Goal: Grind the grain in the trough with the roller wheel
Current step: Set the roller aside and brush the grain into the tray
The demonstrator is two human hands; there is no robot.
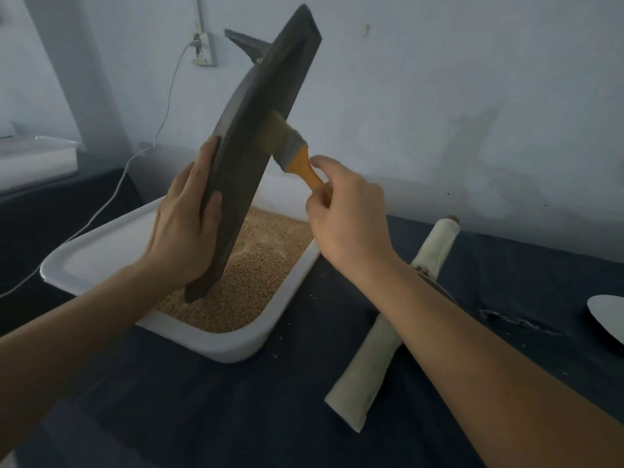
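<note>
A long dark iron trough stands tilted steeply on end, its lower tip resting in the grain that fills a white tray. My left hand grips the trough's lower part, thumb on its front edge. My right hand pinches the orange handle of a paintbrush, whose bristles press into the trough's channel about halfway up. At the right table edge a pale disc, perhaps the roller wheel, is cut off by the frame.
A cloth-wrapped rod lies on the dark tablecloth right of the tray, partly under my right forearm. A white cable runs from a wall socket down behind the tray. A few spilled grains dot the cloth.
</note>
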